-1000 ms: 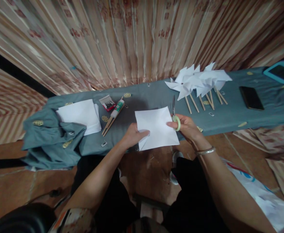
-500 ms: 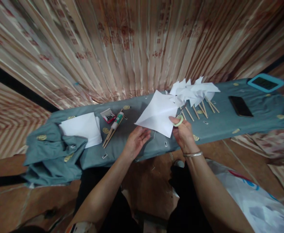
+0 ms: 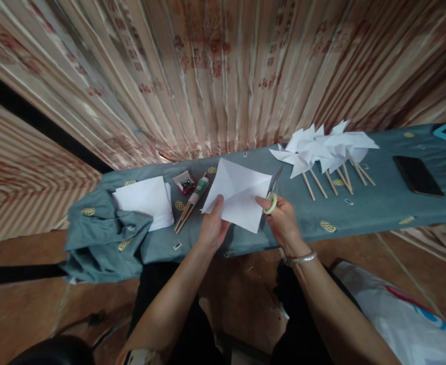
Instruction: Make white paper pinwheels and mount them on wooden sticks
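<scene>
Both forearms [image 3: 182, 294] are bare, and so are the left hand [image 3: 213, 227] and right hand [image 3: 283, 220]. A slim, shiny silver bracelet [image 3: 302, 259] circles the right wrist at 4 o'clock. At 7 o'clock, a scrap of sleeve [image 3: 142, 357] near the left elbow shows white with orange and dark patches, its pattern too blurred to read. Black trousers [image 3: 162, 289] cover both legs, at 7 and 5 o'clock, plain and dark-shadowed.

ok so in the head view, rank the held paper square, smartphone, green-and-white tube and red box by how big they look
1. Paper square: largest, perhaps helped by being nearer the camera
2. Smartphone
3. Green-and-white tube and red box: smallest, too alike to rank
</scene>
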The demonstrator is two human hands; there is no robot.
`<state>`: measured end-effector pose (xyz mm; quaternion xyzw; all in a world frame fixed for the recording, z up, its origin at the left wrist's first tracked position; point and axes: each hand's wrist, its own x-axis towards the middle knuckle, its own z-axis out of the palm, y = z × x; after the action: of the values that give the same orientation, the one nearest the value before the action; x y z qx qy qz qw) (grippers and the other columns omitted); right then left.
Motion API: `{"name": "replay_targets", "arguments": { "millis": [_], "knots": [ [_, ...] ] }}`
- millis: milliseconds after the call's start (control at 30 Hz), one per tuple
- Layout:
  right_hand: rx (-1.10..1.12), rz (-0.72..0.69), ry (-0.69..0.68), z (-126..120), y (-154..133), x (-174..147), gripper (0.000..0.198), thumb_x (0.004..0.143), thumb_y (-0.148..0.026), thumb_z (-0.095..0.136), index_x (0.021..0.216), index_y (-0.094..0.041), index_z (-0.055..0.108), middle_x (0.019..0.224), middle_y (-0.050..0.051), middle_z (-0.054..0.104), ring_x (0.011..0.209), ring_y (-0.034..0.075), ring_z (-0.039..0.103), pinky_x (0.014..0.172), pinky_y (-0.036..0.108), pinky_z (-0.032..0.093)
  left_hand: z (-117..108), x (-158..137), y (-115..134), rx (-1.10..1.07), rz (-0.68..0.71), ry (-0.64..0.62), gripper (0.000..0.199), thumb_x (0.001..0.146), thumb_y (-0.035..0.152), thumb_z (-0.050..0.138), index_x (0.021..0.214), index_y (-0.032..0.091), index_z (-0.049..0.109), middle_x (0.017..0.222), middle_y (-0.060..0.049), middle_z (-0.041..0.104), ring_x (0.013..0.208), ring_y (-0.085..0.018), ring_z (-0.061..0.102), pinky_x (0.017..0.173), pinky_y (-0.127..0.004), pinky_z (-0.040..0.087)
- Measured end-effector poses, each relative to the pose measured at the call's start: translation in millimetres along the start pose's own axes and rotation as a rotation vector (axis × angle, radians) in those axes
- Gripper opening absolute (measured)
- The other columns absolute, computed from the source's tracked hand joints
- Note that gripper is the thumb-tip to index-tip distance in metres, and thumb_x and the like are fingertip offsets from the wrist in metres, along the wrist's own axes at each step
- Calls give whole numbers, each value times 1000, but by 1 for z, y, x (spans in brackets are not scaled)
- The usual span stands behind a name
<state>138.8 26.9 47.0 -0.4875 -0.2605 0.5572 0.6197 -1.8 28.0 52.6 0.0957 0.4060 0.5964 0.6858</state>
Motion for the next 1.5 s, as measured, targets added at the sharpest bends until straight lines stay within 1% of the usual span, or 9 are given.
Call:
{"name": "replay_targets", "arguments": {
  "millis": [100, 233, 333, 433, 567, 767, 967, 1200, 1500],
  "knots": [
    [-72, -38, -54, -5, 1, -4, 34, 58, -44, 87, 74, -20, 68, 59, -6, 59, 52, 7, 48, 50, 20, 38, -4, 3, 5, 30, 65, 0, 17, 87, 17, 63, 103, 18, 68, 105, -6, 74, 101, -21, 69, 94, -35, 54],
    [-210, -26, -181, -12, 2, -16, 42, 72, -57, 74, 93, -20, 70, 71, 0, 67, 60, 12, 56, 54, 23, 41, -8, 10, 17, 37, 160, 21, 24, 84, 18, 68, 108, 17, 68, 111, -8, 73, 104, -22, 69, 95, -36, 54],
    [-306, 17, -324, -17, 4, -25, 49, 73, -62, 71, 97, -19, 69, 76, 4, 70, 64, 14, 58, 55, 25, 43, -8, 14, 28, 45, 223, 89, 24, 85, 18, 68, 109, 16, 67, 111, -8, 74, 103, -20, 70, 96, -34, 54],
    [-375, 117, -480, -22, 4, -33, 53, 72, -64, 71, 100, -19, 68, 78, 5, 70, 66, 15, 59, 59, 27, 48, -7, 17, 36, 67, 284, 143, 20, 87, 18, 65, 107, 17, 68, 114, -8, 73, 103, -20, 70, 97, -33, 54],
    [-471, 229, -637, -30, 4, -37, 54, 73, -58, 73, 107, -16, 68, 79, 4, 68, 67, 14, 60, 64, 27, 51, -6, 22, 41, 64, 353, 130, 27, 85, 19, 68, 112, 19, 67, 115, -8, 73, 107, -20, 69, 98, -32, 53],
    [-460, 271, -662, -38, 8, -36, 46, 74, -52, 75, 103, -16, 72, 74, 3, 68, 61, 11, 57, 54, 22, 45, -6, 25, 37, 78, 318, 128, 28, 83, 22, 71, 111, 19, 67, 110, -6, 75, 111, -20, 68, 95, -30, 55],
    [-414, 285, -650, -37, 11, -34, 40, 75, -46, 76, 103, -17, 73, 73, 2, 69, 60, 11, 58, 54, 22, 47, -3, 23, 32, 80, 288, 145, 20, 82, 22, 71, 101, 18, 69, 106, -7, 75, 115, -22, 66, 97, -33, 54],
    [-482, 280, -675, -31, 5, -35, 41, 77, -48, 73, 99, -14, 72, 71, 4, 68, 60, 12, 56, 55, 24, 45, -4, 22, 30, 73, 275, 158, 29, 83, 21, 70, 112, 21, 65, 111, -7, 74, 118, -24, 64, 98, -37, 54],
    [-478, 264, -685, -26, 1, -36, 35, 76, -44, 75, 98, -17, 73, 70, 2, 67, 59, 12, 56, 53, 23, 47, -4, 19, 29, 85, 251, 162, 25, 84, 21, 70, 108, 21, 67, 102, -5, 75, 111, -22, 67, 92, -34, 57]
  ]
}}
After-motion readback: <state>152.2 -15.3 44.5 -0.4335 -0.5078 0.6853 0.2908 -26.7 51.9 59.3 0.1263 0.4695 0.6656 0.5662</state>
